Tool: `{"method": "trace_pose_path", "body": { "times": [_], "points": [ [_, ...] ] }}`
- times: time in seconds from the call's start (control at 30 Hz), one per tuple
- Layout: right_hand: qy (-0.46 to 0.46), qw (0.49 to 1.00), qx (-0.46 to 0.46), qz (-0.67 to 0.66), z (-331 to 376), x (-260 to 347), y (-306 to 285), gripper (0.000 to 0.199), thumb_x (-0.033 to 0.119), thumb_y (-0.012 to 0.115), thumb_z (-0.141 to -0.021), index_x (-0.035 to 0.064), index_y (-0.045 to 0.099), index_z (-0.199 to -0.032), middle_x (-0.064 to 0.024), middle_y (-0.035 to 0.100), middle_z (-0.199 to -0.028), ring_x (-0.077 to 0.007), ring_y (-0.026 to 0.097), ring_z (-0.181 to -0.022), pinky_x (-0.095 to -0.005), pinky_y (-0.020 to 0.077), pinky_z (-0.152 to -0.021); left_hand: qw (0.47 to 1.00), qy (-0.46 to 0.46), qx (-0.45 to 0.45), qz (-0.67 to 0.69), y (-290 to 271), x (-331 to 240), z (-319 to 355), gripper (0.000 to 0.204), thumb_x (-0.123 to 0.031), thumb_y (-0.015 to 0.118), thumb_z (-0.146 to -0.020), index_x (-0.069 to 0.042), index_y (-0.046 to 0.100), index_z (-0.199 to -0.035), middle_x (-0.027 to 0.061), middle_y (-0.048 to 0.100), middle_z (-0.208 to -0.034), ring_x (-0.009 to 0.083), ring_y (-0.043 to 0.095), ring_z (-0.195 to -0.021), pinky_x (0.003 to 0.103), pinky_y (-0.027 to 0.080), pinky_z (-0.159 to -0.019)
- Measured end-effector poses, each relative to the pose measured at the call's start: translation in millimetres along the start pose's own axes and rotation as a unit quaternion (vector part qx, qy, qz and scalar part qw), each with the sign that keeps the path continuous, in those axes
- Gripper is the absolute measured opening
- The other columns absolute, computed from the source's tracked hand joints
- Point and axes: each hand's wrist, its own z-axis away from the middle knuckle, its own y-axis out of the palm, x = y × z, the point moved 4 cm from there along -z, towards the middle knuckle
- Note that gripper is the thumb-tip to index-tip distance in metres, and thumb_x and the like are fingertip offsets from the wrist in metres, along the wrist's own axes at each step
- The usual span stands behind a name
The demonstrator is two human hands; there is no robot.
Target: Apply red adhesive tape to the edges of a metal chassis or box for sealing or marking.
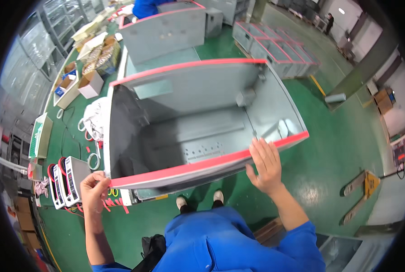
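Observation:
A large grey metal cabinet shell [202, 121] lies in front of me with its open side up. Red tape [193, 164] runs along its near rim, and the far rim has a red strip too. At the near left corner, my left hand [95, 187] is closed in a pinch on the tape's end. My right hand [266, 164] lies with fingers stretched out over the near rim, towards its right end, touching the tape. Inside the shell are a row of small holes in one wall and some small fittings.
Short red tape strips [116, 203] hang beside the left corner. Further left stand power-supply-like boxes [71, 181], a tape roll [93, 161], a white cloth [94, 119] and parts bins [91, 85]. Beyond is another grey cabinet [164, 34]; a pallet jack [361, 192] stands right.

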Motion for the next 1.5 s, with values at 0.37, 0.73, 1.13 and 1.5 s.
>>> {"method": "trace_pose_path", "body": {
  "times": [0.37,0.73,1.13,1.5],
  "points": [
    [-0.002,1.000,0.013,0.012,3,2,3,0.048,0.008,0.059,-0.070,-0.0027,0.048,-0.115,-0.0179,0.049,-0.120,-0.0324,0.044,-0.115,-0.0461,0.0307,-0.098,0.998,-0.009,-0.002,-0.055,10,-12,2,0.016,0.002,0.060,-0.072,-0.004,0.050,-0.060,-0.0035,0.043,-0.054,0.0018,0.039,-0.042,0.016,0.024,-0.036],
    [-0.001,1.000,0.014,0.005,3,3,5,0.048,0.007,0.059,-0.071,-0.0022,0.047,-0.117,-0.0174,0.048,-0.121,-0.0314,0.043,-0.116,-0.0457,0.0292,-0.099,1.000,-0.005,0.001,-0.002,7,-9,5,0.011,0.003,0.063,-0.071,-0.003,0.055,-0.066,0.0002,0.048,-0.068,0.0013,0.042,-0.045,0.015,0.024,-0.037],
    [0.004,1.000,0.009,0.001,2,4,4,0.049,0.008,0.059,-0.070,-0.0030,0.046,-0.117,-0.0183,0.047,-0.122,-0.0329,0.042,-0.117,-0.0465,0.0284,-0.099,1.000,-0.005,-0.008,0.001,7,-6,4,0.011,0.003,0.064,-0.070,-0.003,0.056,-0.065,0.0002,0.048,-0.069,0.0015,0.041,-0.043,0.015,0.024,-0.036],
    [-0.052,0.996,0.006,-0.078,-23,55,17,0.047,0.010,0.062,-0.068,-0.0003,0.051,-0.112,-0.0171,0.049,-0.120,-0.0310,0.043,-0.117,-0.0459,0.0281,-0.099,1.000,-0.019,-0.016,-0.006,7,-9,5,0.011,0.002,0.064,-0.071,-0.003,0.056,-0.067,-0.0010,0.048,-0.068,0.0014,0.040,-0.044,0.015,0.024,-0.037]
  ]
}}
